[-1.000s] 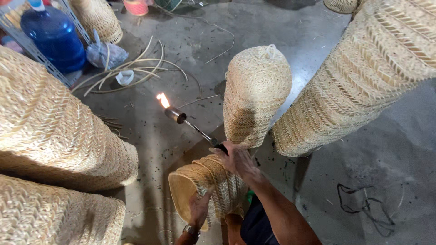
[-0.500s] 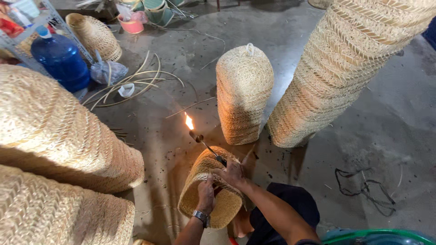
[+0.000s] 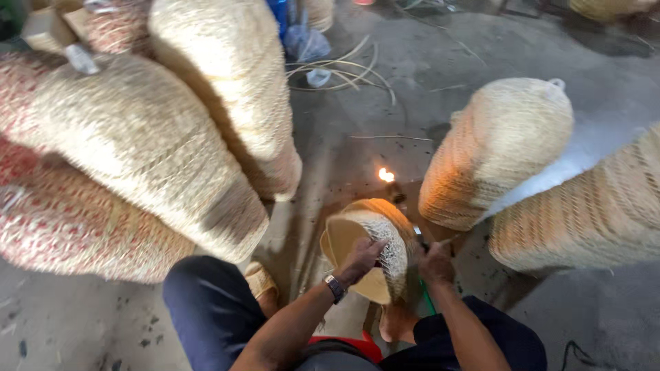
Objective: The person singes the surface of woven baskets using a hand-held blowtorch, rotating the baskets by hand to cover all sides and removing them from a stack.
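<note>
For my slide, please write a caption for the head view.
Left hand grips small woven straw basket; right hand holds lit torch.

Bare forearms, no sleeves reaching down to the wrists. Dark-strapped wristwatch point(image 3: 335, 288) with a small pale face, buckled on the left wrist just behind the left hand point(image 3: 362, 255). Nothing worn on the right hand point(image 3: 435, 262) or its wrist. Dark navy trousers point(image 3: 213, 309) over both knees. Strip of red cloth point(image 3: 344, 341) showing at the waist. Bare foot point(image 3: 397, 323) between the knees.
</note>
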